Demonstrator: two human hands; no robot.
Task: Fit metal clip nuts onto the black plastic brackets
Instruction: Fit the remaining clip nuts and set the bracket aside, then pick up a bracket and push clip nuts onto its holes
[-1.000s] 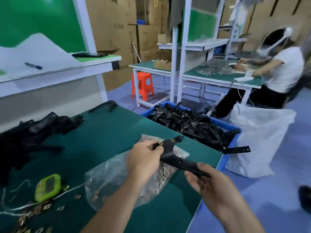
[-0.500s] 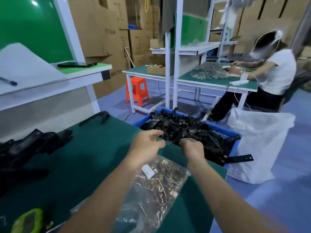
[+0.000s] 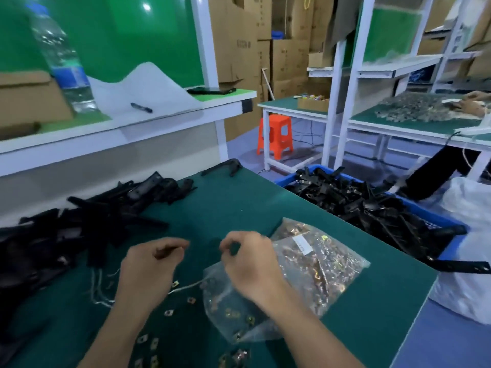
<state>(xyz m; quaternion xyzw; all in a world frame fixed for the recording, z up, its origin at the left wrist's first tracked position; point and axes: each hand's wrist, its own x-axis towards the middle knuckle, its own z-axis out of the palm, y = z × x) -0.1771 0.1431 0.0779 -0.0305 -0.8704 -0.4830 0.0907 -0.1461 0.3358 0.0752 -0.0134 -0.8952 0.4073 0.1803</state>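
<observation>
Both hands hover over the green bench (image 3: pixel 239 200), near each other but apart; the left hand (image 3: pixel 148 272) has its fingers curled, thumb and forefinger tips almost meeting; the right hand (image 3: pixel 249 266) is curled in much the same way above the near end of the bag (image 3: pixel 297 293); blur hides the fingertips, so I cannot tell whether either hand pinches anything.

The bag is clear plastic and lies on the bench under and to the right of the right hand, with a white label on its upper face; brass-coloured clips (image 3: pixel 329 261) fill it; more of them lie loose on the bench between and below the wrists, and a thin white cord (image 3: pixel 186 286) runs among them.

A pile of black brackets (image 3: pixel 79 229) lies on the bench to the left, apart from the left hand; a lone bracket (image 3: pixel 223 167) sits at the far edge.

Just past the bench's right edge stands a blue crate (image 3: pixel 435 217) heaped with more brackets; one strap (image 3: pixel 459 267) hangs out over its near rim; a white sack (image 3: pixel 470 248) stands to the right of the crate.

On the shelf (image 3: pixel 132 123) behind the bench are a water bottle (image 3: pixel 61 57) and a pen (image 3: pixel 142 108); an orange stool (image 3: pixel 275 135) stands on the floor further back.
</observation>
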